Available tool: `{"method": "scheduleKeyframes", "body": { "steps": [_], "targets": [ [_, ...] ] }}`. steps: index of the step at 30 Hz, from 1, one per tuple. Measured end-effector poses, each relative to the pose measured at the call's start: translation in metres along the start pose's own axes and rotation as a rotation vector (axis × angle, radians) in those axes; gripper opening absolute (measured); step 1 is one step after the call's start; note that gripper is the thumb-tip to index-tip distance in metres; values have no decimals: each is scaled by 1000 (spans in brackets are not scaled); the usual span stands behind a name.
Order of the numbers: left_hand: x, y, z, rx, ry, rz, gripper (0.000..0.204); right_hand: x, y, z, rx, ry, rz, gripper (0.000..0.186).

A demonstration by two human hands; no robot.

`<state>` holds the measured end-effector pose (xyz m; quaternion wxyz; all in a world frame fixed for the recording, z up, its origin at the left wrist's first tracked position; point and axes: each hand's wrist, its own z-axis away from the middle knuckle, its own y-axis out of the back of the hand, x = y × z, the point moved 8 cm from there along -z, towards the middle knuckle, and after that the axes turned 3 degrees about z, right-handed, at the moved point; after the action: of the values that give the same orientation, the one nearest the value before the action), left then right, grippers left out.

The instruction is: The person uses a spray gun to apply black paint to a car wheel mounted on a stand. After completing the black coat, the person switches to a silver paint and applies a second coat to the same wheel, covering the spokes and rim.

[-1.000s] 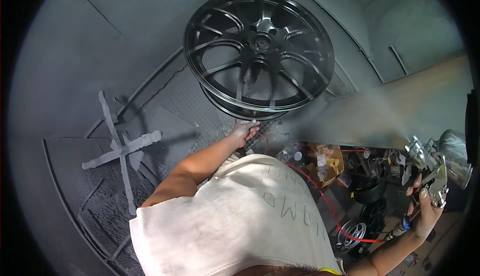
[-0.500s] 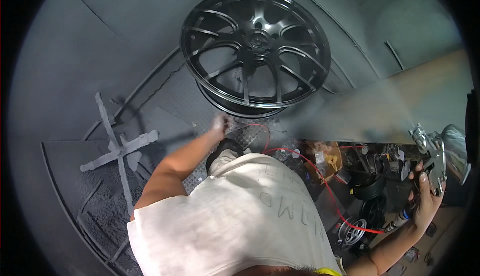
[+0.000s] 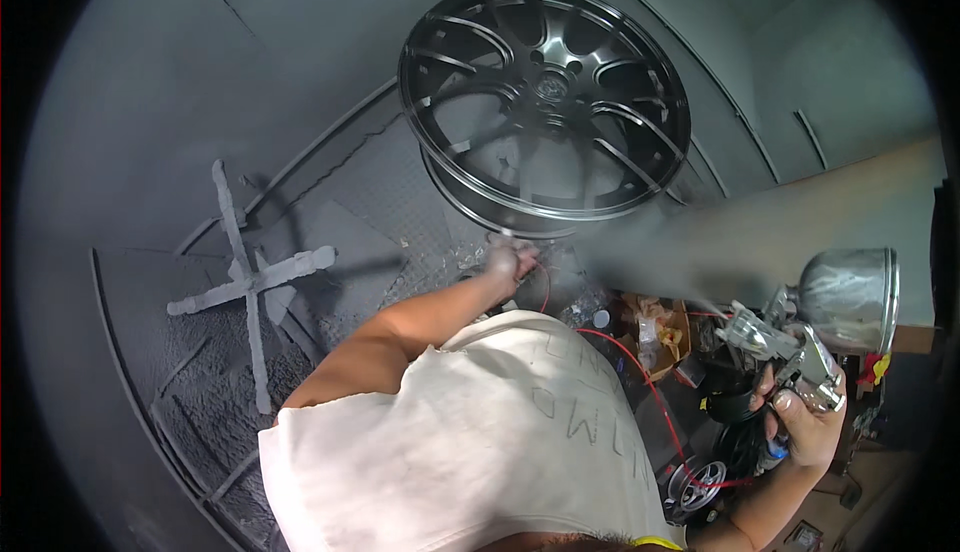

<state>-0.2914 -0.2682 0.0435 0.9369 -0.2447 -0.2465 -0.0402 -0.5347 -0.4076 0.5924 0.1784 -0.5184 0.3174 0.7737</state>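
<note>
A glossy black multi-spoke wheel (image 3: 642, 165) is held raised in the upper middle, its stand mostly hidden. My left hand (image 3: 508, 264) is just below the wheel's lower rim, fingers blurred and partly curled; I cannot tell whether it touches or holds anything. At the right, my right hand (image 3: 805, 417) grips a silver spray gun (image 3: 770, 342) with a metal cup (image 3: 845, 300) on it. Grey mist spreads from the gun toward the wheel's lower right. A red hose (image 3: 655, 404) runs below.
A paint-crusted cross-shaped stand (image 3: 250, 282) is at the left. Grey booth walls (image 3: 170, 102) curve around, with a tan panel (image 3: 830, 202) at the right. A cardboard box (image 3: 670, 327), another wheel (image 3: 700, 474) and assorted clutter lie on the floor at lower right.
My right hand has swung the gun leftward and down, nearer the wheel, with the mist denser. My left hand dipped away from the rim, then came back rightward toward it.
</note>
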Motion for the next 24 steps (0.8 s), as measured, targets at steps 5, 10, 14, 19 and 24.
{"method": "scheduleKeyframes", "body": {
  "steps": [5,10,14,19,24],
  "targets": [
    [-47,-56,28,-452,333,-440,33,-36,-45,-39,-102,125,-53,72],
    [-29,-43,31,-397,277,-467,27,-93,-67,-92,-55,293,102,41],
    [-25,-9,6,-329,264,-373,20,-138,-83,-131,41,373,231,27],
    [-27,6,-6,-359,270,-289,15,-168,-71,-176,30,396,421,29],
    [-10,0,6,-294,236,-208,11,-178,-36,-210,119,393,493,33]
  ]
}}
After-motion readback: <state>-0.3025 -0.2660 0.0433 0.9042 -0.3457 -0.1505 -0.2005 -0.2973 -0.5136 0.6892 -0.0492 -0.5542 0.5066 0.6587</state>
